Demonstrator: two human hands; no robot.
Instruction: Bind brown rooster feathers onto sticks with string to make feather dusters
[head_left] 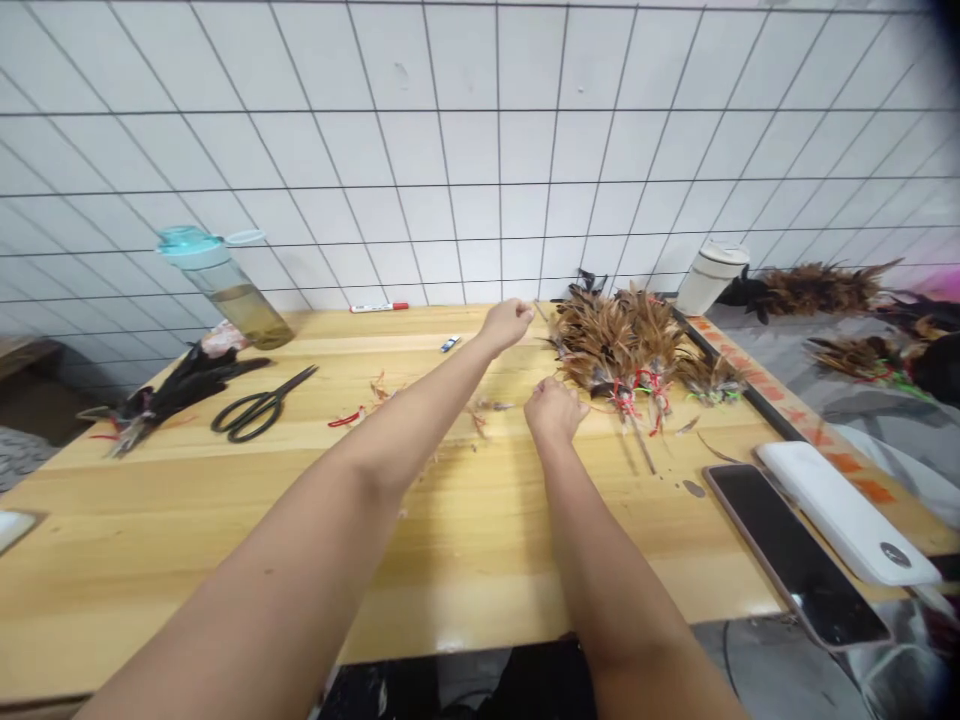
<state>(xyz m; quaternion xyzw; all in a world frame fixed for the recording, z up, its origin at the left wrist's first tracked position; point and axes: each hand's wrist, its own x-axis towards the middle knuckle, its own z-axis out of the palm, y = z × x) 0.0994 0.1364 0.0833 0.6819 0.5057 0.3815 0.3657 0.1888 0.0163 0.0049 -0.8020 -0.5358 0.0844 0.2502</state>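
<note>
My left hand (508, 325) reaches over the back of the wooden table with its fingers closed. Whatever it may pinch is too small to make out. Nearer to me, my right hand (553, 408) is also closed, beside the front left edge of the brown feather bundles (615, 335); its fingertips are partly hidden, and I cannot tell whether it grips a feather. Red ties (626, 398) bind the quill ends of these bundles. A smaller feather bundle (712, 375) with a green tie lies to their right. Loose feather scraps (480, 415) and a red tie piece (346, 419) lie near my left forearm.
Black scissors (262, 405), black feathers (180, 385) and a water bottle (240, 300) are on the left. A red-capped marker (379, 307) lies by the tiled wall. On the right are a white cup (711, 280), a phone (795, 550) and a white power bank (844, 510).
</note>
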